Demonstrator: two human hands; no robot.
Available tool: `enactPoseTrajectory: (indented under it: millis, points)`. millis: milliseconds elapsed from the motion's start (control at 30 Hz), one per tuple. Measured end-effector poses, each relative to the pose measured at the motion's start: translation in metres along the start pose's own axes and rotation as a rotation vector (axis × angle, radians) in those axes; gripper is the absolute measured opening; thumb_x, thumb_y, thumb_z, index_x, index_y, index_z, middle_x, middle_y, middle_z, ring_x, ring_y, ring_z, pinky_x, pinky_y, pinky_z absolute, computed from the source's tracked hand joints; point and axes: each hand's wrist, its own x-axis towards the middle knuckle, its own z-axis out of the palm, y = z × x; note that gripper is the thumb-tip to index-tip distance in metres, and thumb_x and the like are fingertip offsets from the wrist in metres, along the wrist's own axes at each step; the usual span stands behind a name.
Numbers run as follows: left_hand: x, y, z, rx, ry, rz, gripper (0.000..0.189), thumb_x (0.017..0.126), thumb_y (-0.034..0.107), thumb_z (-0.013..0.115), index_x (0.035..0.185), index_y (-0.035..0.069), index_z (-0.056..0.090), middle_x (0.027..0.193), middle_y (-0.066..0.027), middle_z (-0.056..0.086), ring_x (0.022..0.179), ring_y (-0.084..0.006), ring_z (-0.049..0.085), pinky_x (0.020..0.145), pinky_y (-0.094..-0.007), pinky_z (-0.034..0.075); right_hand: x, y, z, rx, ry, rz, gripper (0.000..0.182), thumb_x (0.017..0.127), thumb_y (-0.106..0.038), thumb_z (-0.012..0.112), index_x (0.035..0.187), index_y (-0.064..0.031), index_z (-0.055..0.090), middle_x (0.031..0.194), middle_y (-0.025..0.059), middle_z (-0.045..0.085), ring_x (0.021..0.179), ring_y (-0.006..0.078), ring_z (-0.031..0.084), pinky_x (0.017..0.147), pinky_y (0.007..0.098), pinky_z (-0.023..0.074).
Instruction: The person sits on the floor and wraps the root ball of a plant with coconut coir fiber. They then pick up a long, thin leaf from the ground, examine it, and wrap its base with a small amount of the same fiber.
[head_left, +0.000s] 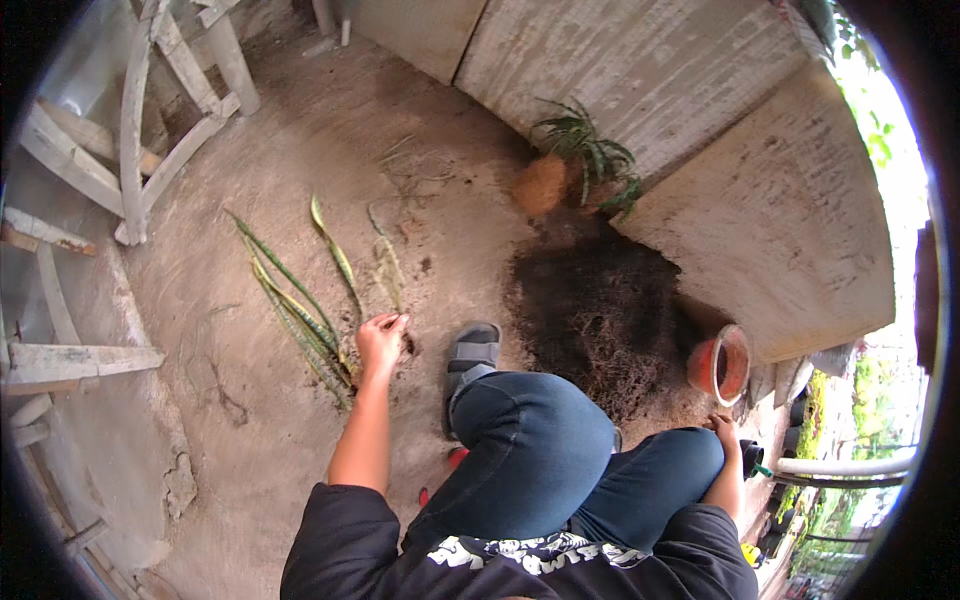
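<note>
My left hand (381, 339) is low over the concrete floor, thumb and fingertips drawn together at the root end of a thin, blurred snake plant leaf (385, 244). Whether the fingers grip it is unclear. Left of it lies a single yellow-edged snake plant leaf (335, 251), and beyond that a cluster of longer snake plant leaves (300, 315), roots toward me. My right hand (724, 430) rests by my right knee, just below a tipped red pot (703, 366); its fingers are partly hidden. Dark soil with matted roots (607, 330) is heaped between the pot and my sandalled foot (472, 349).
A fern-like plant (585, 146) with a brown root ball or pot (541, 184) stands against the large boards (765, 210). Weathered wooden frames (135, 150) line the left side. Dry plant scraps (225, 394) lie on the floor. A red object (457, 456) is partly under my leg.
</note>
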Motion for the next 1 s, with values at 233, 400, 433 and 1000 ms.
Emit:
enactPoseTrajectory:
  millis: [233,400,433,1000]
  points:
    - [0.019,-0.007,0.016,-0.081,-0.034,0.026,0.031,0.074,0.021,0.071,0.090,-0.004,0.063,0.082,-0.0091,0.066,0.069,-0.0147,0.060,0.063,-0.0266,0.046,0.004,0.053,-0.050,-0.816,-0.221,-0.453,0.029,0.082,-0.020,0.055,0.100,0.0006,0.062,0.096,0.0133,0.063,0.091,0.0193,0.059,0.080,0.0279,0.0451]
    - [0.019,-0.021,0.005,-0.235,-0.028,0.025,0.022,0.080,0.017,0.063,0.090,-0.002,0.065,0.075,-0.0105,0.066,0.059,-0.0159,0.059,0.054,-0.0279,0.045,-0.001,0.010,-0.020,-0.722,-0.206,-0.273,0.027,0.081,-0.017,0.054,0.101,-0.0029,0.063,0.104,0.0133,0.061,0.097,0.0197,0.058,0.086,0.0274,0.0426]
    - [0.019,-0.026,0.008,-0.264,-0.045,0.062,0.021,0.081,0.018,0.063,0.090,-0.002,0.065,0.076,-0.0113,0.066,0.063,-0.0175,0.061,0.057,-0.0288,0.046,0.000,0.015,-0.027,-0.716,-0.193,-0.270,0.026,0.081,-0.017,0.053,0.101,-0.0031,0.063,0.104,0.0138,0.061,0.097,0.0202,0.058,0.086,0.0277,0.0429]
    - [-0.001,-0.055,0.037,-0.030,0.062,0.030,0.036,0.073,0.027,0.070,0.090,-0.003,0.064,0.083,-0.0120,0.067,0.072,-0.0192,0.064,0.065,-0.0284,0.048,0.003,0.017,-0.029,-0.734,-0.256,-0.296,0.026,0.083,-0.017,0.051,0.101,-0.0019,0.063,0.102,0.0134,0.062,0.096,0.0191,0.058,0.085,0.0273,0.0428]
